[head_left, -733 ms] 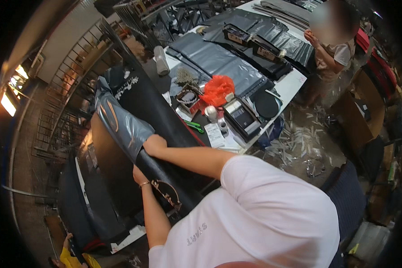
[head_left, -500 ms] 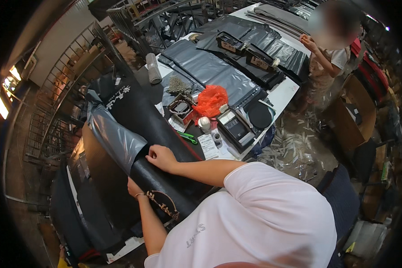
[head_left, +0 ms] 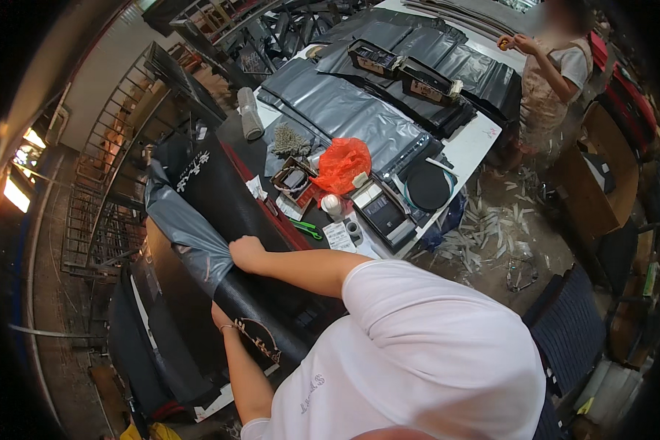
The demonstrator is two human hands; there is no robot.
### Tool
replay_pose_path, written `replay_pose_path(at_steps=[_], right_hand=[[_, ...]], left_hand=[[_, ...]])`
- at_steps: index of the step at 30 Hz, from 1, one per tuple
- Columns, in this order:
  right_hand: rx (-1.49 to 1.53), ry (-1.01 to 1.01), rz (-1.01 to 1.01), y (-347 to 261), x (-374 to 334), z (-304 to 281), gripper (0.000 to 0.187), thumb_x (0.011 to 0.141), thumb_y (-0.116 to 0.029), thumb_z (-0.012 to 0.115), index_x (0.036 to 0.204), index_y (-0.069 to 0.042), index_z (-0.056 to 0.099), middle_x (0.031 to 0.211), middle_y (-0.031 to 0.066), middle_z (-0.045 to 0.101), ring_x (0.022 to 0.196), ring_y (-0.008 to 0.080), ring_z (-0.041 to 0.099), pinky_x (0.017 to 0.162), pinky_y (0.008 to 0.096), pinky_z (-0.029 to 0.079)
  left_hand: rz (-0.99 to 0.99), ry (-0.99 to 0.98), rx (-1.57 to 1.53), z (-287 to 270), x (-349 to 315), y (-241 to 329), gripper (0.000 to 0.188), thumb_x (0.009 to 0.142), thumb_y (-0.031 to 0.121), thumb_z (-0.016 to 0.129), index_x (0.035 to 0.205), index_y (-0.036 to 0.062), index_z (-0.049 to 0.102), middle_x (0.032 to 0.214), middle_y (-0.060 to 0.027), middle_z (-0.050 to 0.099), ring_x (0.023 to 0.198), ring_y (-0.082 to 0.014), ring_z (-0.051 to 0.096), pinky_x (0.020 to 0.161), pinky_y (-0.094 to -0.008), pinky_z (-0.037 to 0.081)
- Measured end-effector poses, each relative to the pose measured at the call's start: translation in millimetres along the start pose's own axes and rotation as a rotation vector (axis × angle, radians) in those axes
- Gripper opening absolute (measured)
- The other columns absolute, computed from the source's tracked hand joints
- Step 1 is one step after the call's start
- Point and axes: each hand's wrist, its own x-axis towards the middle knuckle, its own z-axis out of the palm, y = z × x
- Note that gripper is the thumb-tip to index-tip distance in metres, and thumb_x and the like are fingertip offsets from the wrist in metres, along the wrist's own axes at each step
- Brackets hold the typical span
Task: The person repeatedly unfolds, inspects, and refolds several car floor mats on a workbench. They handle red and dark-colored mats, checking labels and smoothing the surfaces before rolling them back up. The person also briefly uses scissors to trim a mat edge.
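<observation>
Right hand (head_left: 248, 254): closed on the edge of the bag (head_left: 189, 229), left of centre.
Left hand (head_left: 220, 316): by lower-left edge of the mat (head_left: 273, 312); fingers hidden, grip can't tell.
Mat: slanting, left of centre, bag over part.
Floor (head_left: 458, 248), right: strips (head_left: 497, 229) beyond table (head_left: 484, 136) edge.

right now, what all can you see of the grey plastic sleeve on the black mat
The grey plastic sleeve looks like thin, glossy film, creased and streaked with highlights. It stretches along the left side of the curved black mat, from upper left toward the person, leaving patterned parts of the mat bare. The right hand grips its edge, where folds gather. The left hand is by its near end; contact is unclear.
</observation>
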Motion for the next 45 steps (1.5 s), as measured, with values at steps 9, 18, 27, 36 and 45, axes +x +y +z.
replay_pose_path(at_steps=[9, 18, 27, 36, 45], right_hand=[[-0.077, -0.549, -0.516, 53.1, -234.8, -76.9, 0.022, 0.088, -0.025, 0.066, 0.094, -0.006, 0.074, 0.089, 0.0221, 0.075, 0.088, 0.0404, 0.075, 0.076, 0.0533, 0.060], [-0.318, -0.443, -0.390, -54.3, -102.0, -91.9, 0.019, 0.080, -0.012, 0.073, 0.093, 0.000, 0.080, 0.099, 0.0216, 0.078, 0.095, 0.0387, 0.075, 0.078, 0.0488, 0.060], [-0.385, -0.625, -0.132, -48.0, -201.2, -49.0, 0.022, 0.085, -0.013, 0.069, 0.102, -0.003, 0.079, 0.102, 0.0233, 0.077, 0.102, 0.0407, 0.073, 0.089, 0.0517, 0.057], [-0.049, -0.169, 0.094, -98.6, -242.2, 20.7, 0.017, 0.079, -0.005, 0.066, 0.093, 0.004, 0.071, 0.110, 0.0237, 0.066, 0.104, 0.0438, 0.066, 0.091, 0.0505, 0.054], [-0.006, 0.102, 0.073, -71.7, -256.7, -15.3, 0.023, 0.083, -0.006, 0.062, 0.104, -0.003, 0.071, 0.096, 0.0221, 0.070, 0.096, 0.0409, 0.069, 0.085, 0.0489, 0.054]], left_hand=[[0.551, -0.469, 1.016, -46.0, -198.3, -69.9, 0.029, 0.098, 0.011, 0.054, 0.118, 0.0014, 0.073, 0.111, -0.0252, 0.075, 0.105, -0.0365, 0.073, 0.092, -0.0443, 0.054], [-0.038, -0.565, -0.089, -11.0, -113.4, 81.4, 0.040, 0.108, 0.028, 0.046, 0.112, -0.0021, 0.072, 0.104, -0.0116, 0.073, 0.093, -0.0215, 0.068, 0.086, -0.0383, 0.054], [0.407, -0.704, 0.694, -105.7, -168.5, -24.5, 0.033, 0.102, 0.026, 0.061, 0.098, -0.0061, 0.066, 0.085, -0.0217, 0.066, 0.081, -0.0293, 0.063, 0.079, -0.0445, 0.049], [0.445, -0.752, 0.429, -89.1, -163.4, -51.9, 0.042, 0.105, 0.026, 0.067, 0.135, -0.0030, 0.062, 0.129, -0.0139, 0.069, 0.120, -0.0247, 0.061, 0.106, -0.0377, 0.045], [0.088, -0.629, -0.073, -101.2, -175.9, -86.8, 0.038, 0.108, 0.026, 0.057, 0.126, -0.0063, 0.068, 0.115, -0.0093, 0.073, 0.106, -0.0163, 0.060, 0.098, -0.0341, 0.046]])
